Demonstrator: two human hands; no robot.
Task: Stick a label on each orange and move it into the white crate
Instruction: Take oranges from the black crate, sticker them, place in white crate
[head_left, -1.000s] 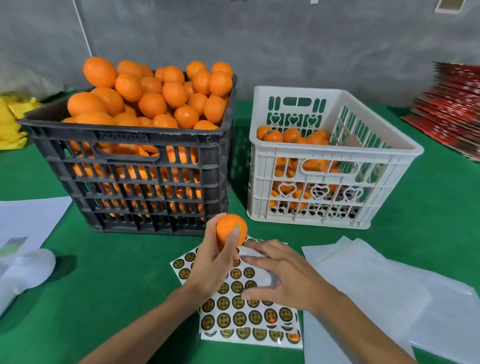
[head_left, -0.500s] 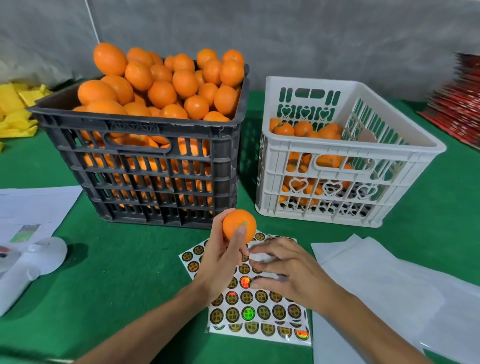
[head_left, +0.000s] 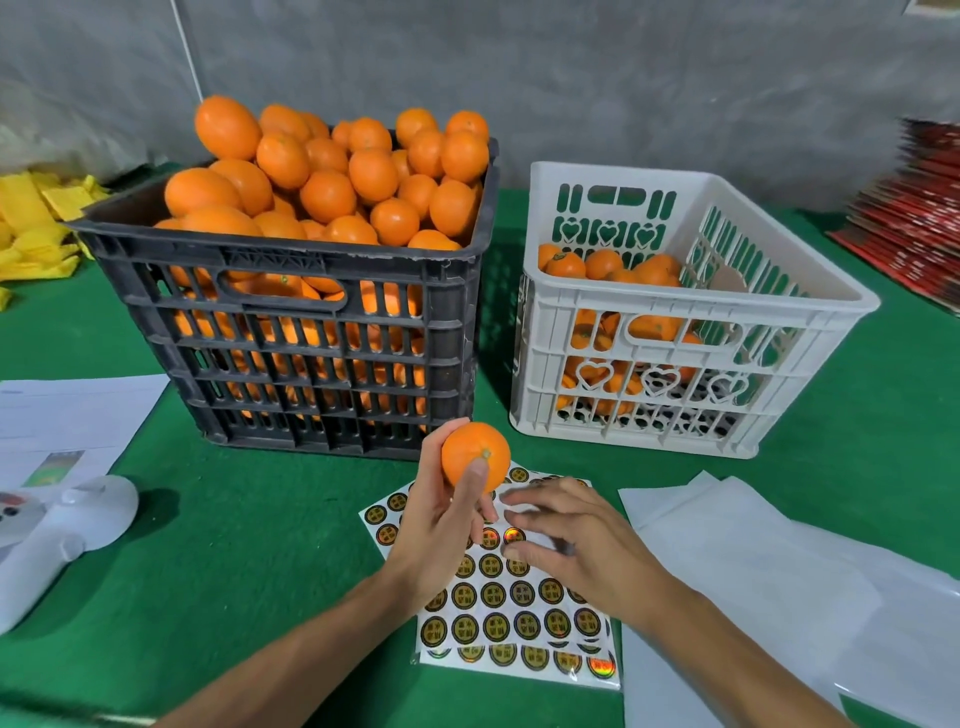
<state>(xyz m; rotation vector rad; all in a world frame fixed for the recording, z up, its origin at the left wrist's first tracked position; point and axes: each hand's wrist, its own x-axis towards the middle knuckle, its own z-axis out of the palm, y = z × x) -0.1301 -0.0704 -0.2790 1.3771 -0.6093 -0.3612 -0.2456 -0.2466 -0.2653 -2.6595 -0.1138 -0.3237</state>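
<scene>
1. Now, far left of the grip, white paper sheets (head_left: 67, 415) and a white plastic gadget (head_left: 67, 525) lie on the green cloth table (head_left: 234, 545), well out of play.
2. Up and left of the grip, the black slatted plastic crate (head_left: 291, 332) is heaped above its rim with unlabelled oranges (head_left: 327, 182).
3. Centre stage: the left hand (head_left: 441, 525) grips one round orange (head_left: 475, 457), thumb pressed on the front, stem end facing us, raised over the sheet.
4. Just below that grip, the glossy sheet of round gold-and-black labels (head_left: 514, 618) lies flat, top rows already picked.
5. The right hand (head_left: 576, 545), blurred, hovers just right of the orange with fingers spread over the bare rows; whether a label is on a fingertip, I cannot tell. It is the nearer hand for sticking, I judge.
6. Up and right, the white heart-pattern plastic crate (head_left: 691, 374) is partly filled with oranges, plenty of room.
7. Right of it, white backing papers (head_left: 753, 561).
</scene>
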